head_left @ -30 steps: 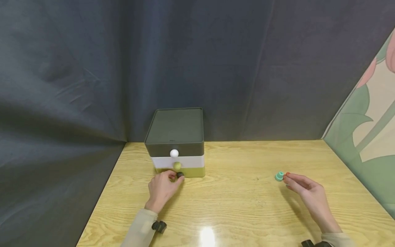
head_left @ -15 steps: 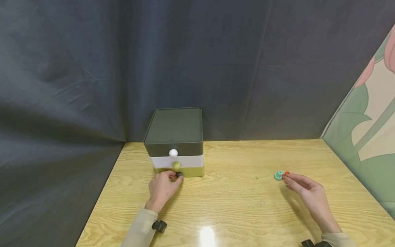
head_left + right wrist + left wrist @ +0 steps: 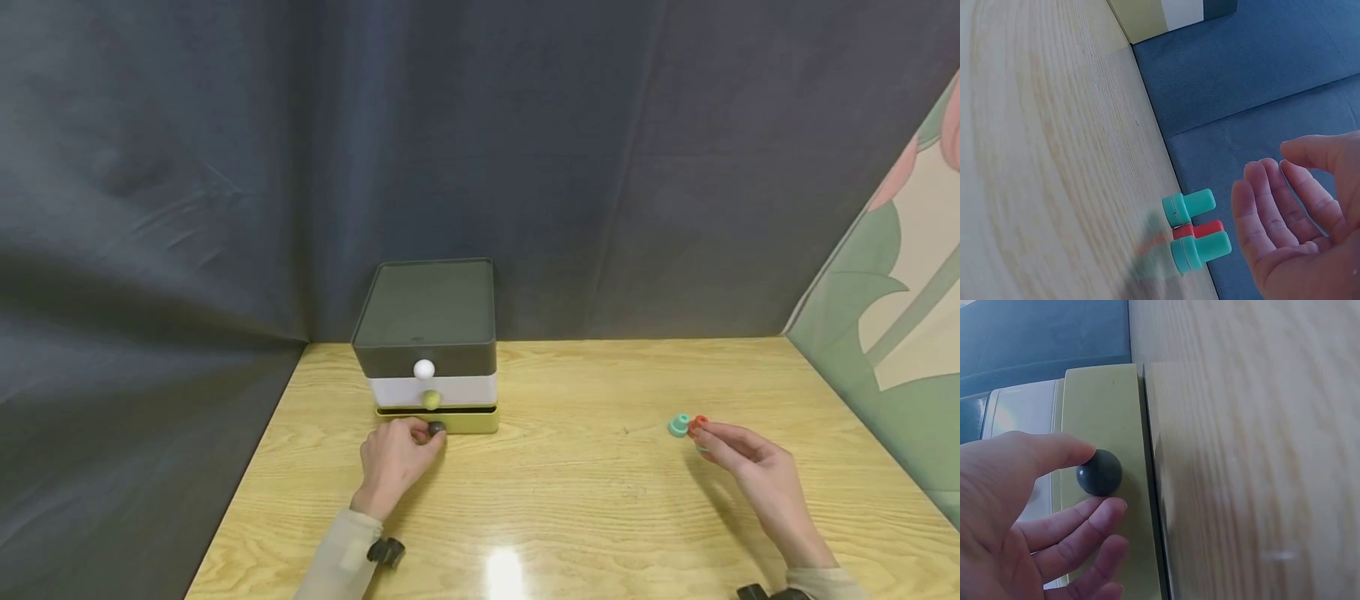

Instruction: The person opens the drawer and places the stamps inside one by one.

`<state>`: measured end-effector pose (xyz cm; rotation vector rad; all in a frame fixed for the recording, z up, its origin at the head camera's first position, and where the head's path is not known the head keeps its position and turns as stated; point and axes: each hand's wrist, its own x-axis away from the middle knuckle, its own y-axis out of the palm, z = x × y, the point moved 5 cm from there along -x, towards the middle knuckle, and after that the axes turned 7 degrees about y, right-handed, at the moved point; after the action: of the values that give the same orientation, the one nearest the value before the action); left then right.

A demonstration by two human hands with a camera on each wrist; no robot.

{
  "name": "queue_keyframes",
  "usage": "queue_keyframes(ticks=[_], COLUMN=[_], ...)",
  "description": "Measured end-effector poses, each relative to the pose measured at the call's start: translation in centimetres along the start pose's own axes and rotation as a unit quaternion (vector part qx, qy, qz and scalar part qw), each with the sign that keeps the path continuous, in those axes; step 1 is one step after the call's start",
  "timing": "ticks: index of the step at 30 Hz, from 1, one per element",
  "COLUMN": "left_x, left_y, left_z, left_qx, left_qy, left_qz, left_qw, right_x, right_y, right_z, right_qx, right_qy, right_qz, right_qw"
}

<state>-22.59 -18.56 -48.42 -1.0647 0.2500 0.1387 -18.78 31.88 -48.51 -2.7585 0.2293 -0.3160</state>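
My left hand point(image 3: 392, 462) pinches the round dark knob point(image 3: 1099, 472) of the olive-green bottom drawer point(image 3: 474, 422) between thumb and fingers. This drawer stands slightly out from the stack, with a narrow dark gap along its top. Over at the right, two teal stepped pegs point(image 3: 1192, 206) and a red peg point(image 3: 1209, 229) stand close together on the table. Just above and beside them hovers my right hand point(image 3: 763, 483), fingers loosely bent and nothing between them in the right wrist view. In the head view its fingertips partly cover the pegs.
Above the bottom drawer sit a white drawer point(image 3: 468, 390) with a green knob point(image 3: 431, 400) and a dark grey drawer point(image 3: 468, 361) with a white knob point(image 3: 423, 369). Dark curtains point(image 3: 555, 167) border the wooden table point(image 3: 570, 517) behind and at left; a floral cloth point(image 3: 915, 350) hangs right.
The bottom drawer has slid a little toward me with my left hand on its knob, and a gap has appeared over its front. My right hand stays nearly still beside the pegs.
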Motion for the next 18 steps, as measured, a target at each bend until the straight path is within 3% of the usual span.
queue_keyframes(ticks=[7,18], left_x=[0.8,2.1], left_y=[-0.3,-1.1], left_z=[0.1,0.6], left_qx=[-0.004,-0.01], left_qy=[0.003,-0.007], left_qz=[-0.011,-0.044], left_qw=[0.9999,0.999], right_x=[-0.1,-0.2], right_y=[-0.1,-0.2], right_z=[0.3,0.2], right_qx=[0.01,0.003], right_qy=[0.014,-0.006], right_qz=[-0.002,-0.001], right_qw=[1.0,1.0])
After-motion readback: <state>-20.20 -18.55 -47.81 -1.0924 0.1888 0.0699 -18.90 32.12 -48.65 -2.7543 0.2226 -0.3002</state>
